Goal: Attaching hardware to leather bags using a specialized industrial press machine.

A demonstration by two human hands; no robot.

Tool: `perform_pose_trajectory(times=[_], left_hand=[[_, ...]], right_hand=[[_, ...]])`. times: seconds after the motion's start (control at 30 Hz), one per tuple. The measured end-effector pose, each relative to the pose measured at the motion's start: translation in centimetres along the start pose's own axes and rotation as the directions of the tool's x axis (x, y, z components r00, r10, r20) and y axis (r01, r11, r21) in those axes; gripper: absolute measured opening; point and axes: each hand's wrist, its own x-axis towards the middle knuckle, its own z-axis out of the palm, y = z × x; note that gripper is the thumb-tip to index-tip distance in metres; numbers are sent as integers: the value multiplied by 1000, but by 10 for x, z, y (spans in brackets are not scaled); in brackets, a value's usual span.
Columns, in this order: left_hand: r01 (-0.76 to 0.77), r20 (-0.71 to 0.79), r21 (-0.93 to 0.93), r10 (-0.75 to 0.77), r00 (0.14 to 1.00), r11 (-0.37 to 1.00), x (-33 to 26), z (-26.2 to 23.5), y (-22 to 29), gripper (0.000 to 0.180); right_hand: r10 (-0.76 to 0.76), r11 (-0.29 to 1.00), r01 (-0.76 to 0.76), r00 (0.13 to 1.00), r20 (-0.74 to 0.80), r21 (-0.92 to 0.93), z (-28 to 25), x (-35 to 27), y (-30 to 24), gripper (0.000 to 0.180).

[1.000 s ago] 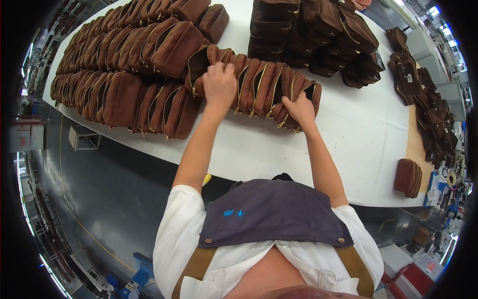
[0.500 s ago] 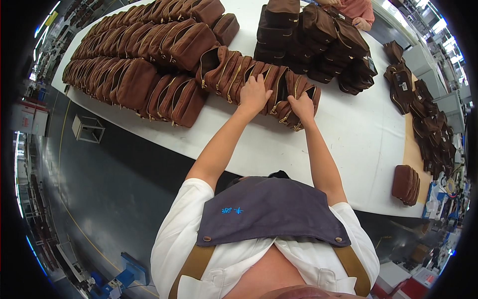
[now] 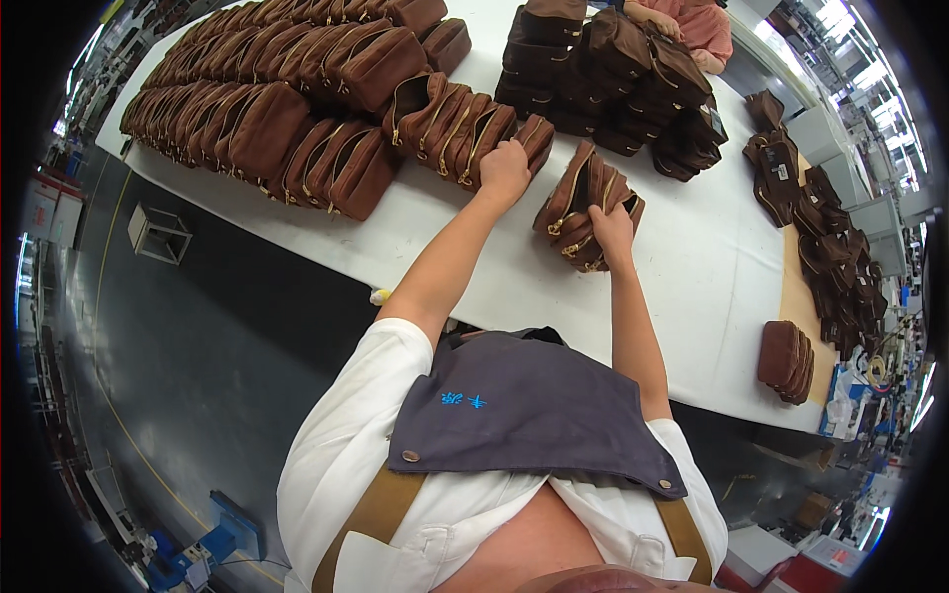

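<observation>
My right hand (image 3: 614, 235) is closed on the near side of a small bunch of brown zip bags (image 3: 576, 198), with open mouths and gold zips. The bunch stands tilted on the white table (image 3: 465, 272), apart from the row of brown bags (image 3: 435, 124) to its left. At that row's right end, my left hand (image 3: 505, 172) is closed on a brown zip bag (image 3: 535, 141); its fingertips are partly hidden. The row runs up against larger stacks of the same bags (image 3: 267, 133) on the left.
Dark brown bags (image 3: 613, 74) are stacked at the far middle, beside a person in a pink top (image 3: 704, 30). More dark pieces (image 3: 835, 247) lie along the table's right side. A few reddish-brown bags (image 3: 786, 361) stand near the right corner. A white stool (image 3: 158, 234) is on the floor at left.
The bunch at the row's right end has come away from it, toward me, in my right hand, leaving a gap. My left hand has stayed at the row's end, and the view has shifted slightly.
</observation>
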Motion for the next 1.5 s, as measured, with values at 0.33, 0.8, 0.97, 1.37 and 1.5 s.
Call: perform_pose_trajectory(times=[0.33, 0.8, 0.97, 1.37, 1.5], left_hand=[[49, 264, -28, -40, 964, 998, -111, -137, 0, 20], [437, -238, -8, -426, 873, 900, -163, -258, -124, 21], [432, -272, 18, -412, 870, 901, -153, -226, -154, 20], [411, -335, -29, -397, 855, 911, -157, -208, -175, 17], [359, -367, -9, -337, 867, 933, -158, -212, -182, 18]], right_hand=[[-131, 956, 35, 940, 315, 291, -3, -112, 11, 44], [-261, 921, 74, 845, 467, 381, 98, -134, -134, 54], [-360, 844, 50, 792, 493, 535, 145, -116, -158, 77], [-598, 759, 516, 793, 114, 397, 143, -171, -111, 93], [-641, 738, 526, 742, 195, 423, 160, -162, -130, 85]])
